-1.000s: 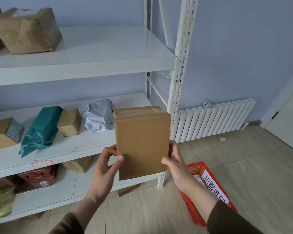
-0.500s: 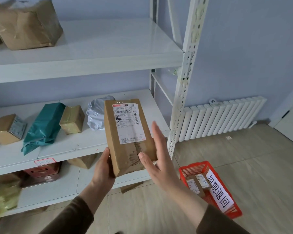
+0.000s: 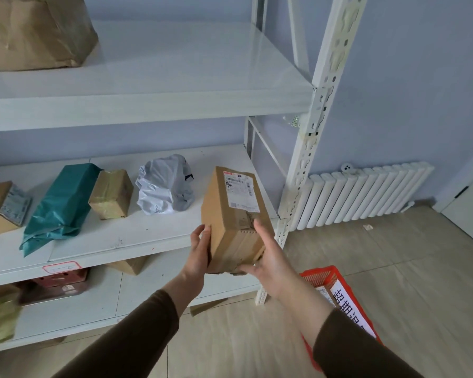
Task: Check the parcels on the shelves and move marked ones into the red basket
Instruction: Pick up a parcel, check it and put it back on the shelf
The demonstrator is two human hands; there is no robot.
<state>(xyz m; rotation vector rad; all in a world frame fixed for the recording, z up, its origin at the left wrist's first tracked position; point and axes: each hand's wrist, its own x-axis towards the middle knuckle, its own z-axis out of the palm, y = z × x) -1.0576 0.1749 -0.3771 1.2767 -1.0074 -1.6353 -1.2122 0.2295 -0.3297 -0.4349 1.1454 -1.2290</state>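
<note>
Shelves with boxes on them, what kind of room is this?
Probably a parcel storeroom or pickup point: white metal shelves hold wrapped parcels, the box in the hands carries a shipping label, and a red basket sits on the floor.

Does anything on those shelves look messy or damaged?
Mostly tidy. The green parcel on the middle shelf lies askew with a crumpled loose end, and the grey plastic bag beside it is badly crumpled. Neither is visibly torn.

White sign point(image 3: 351, 309) on red basket point(image 3: 322, 276): 超期; box label point(image 3: 241, 190) illegible.
</note>
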